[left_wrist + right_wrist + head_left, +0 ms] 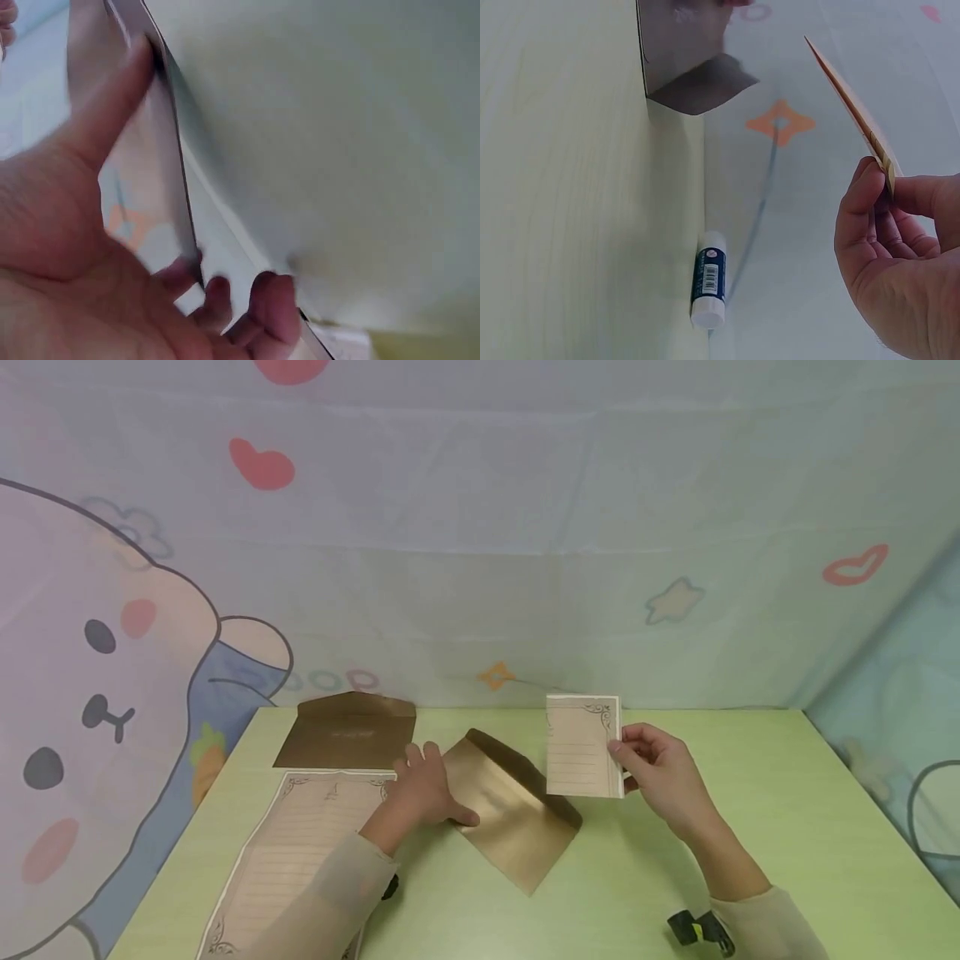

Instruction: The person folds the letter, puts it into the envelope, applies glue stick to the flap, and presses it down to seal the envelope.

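Observation:
In the head view my left hand grips the left edge of a brown kraft envelope, which is tilted with its flap open toward the upper right. The left wrist view has the thumb lying along the envelope, with the other fingers on its far side. My right hand pinches a folded sheet of lined letter paper by its right edge, held upright to the right of the envelope. Seen edge-on in the right wrist view, the folded paper sits between thumb and fingers.
Another brown envelope with its flap open lies at the table's back left. An unfolded lined sheet with ornate corners lies in front of it, partly under my left arm. A glue stick shows in the right wrist view. A printed curtain hangs behind the table.

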A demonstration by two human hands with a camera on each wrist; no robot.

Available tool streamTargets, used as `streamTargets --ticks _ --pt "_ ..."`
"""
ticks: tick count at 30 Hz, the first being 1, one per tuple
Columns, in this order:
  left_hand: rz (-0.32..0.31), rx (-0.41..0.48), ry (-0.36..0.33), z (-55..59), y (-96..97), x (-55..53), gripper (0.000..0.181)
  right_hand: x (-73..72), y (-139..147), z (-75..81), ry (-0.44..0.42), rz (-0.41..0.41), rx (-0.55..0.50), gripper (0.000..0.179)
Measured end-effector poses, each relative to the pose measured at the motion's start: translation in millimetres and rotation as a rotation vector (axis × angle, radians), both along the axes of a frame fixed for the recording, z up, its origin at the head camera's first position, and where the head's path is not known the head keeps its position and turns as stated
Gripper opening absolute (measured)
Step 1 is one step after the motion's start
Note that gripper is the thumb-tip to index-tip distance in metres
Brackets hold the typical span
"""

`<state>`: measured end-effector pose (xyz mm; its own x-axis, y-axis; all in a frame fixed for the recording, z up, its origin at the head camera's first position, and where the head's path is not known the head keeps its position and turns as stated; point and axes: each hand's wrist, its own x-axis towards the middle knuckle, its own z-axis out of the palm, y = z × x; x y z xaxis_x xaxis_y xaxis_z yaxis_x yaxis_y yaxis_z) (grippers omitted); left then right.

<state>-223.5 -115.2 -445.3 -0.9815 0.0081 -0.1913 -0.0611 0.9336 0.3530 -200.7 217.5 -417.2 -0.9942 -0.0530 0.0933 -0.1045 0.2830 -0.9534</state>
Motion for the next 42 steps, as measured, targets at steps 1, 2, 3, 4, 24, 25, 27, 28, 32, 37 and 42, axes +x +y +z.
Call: streamTargets --ticks 1,2,3,4,24,25,27,28,32,37,42 --pt "0.015 0.045 0.021 -0.7 -0.2 0.2 0.112 -0.1 0.0 0.2 0.002 -0.001 0.002 0.028" --pt "0.032 0.095 0.043 -1.3 -0.3 0.3 0.111 -0.2 0.0 0.5 0.003 -0.003 0.002 0.028" --pt "0.045 0.155 0.073 -2.4 -0.6 0.1 0.108 -0.3 0.1 0.8 0.005 -0.004 0.004 0.028" --pt "0.057 0.218 0.105 -3.8 -1.2 -0.4 0.105 -0.3 0.1 1.3 0.007 -0.005 0.005 0.028" --pt "0.137 1.034 0.239 3.5 -4.5 3.7 0.119 -3.2 -4.5 -7.0 0.002 0.018 -0.014 0.025" --pt "0.151 1.052 0.231 3.6 -3.4 4.2 0.119 -3.3 -5.1 -8.1 0.001 0.021 -0.017 0.024" --pt "0.163 1.079 0.216 4.1 -1.6 5.2 0.111 -3.5 -6.7 -10.1 0.006 0.030 -0.023 0.023" --pt "0.169 1.094 0.204 4.7 -0.8 5.9 0.105 -3.8 -7.7 -11.1 0.012 0.032 -0.021 0.023" --pt "0.148 1.146 0.167 7.5 2.0 8.1 0.064 -4.8 -13.1 -13.5 0.069 0.017 0.006 0.019" --pt "0.121 1.250 0.138 11.4 4.7 9.5 0.030 -6.4 -20.9 -13.9 0.192 -0.061 0.112 0.014" --pt "0.112 1.338 0.096 16.6 5.5 11.0 0.026 -7.7 -24.1 -14.0 0.197 -0.078 0.182 0.013"
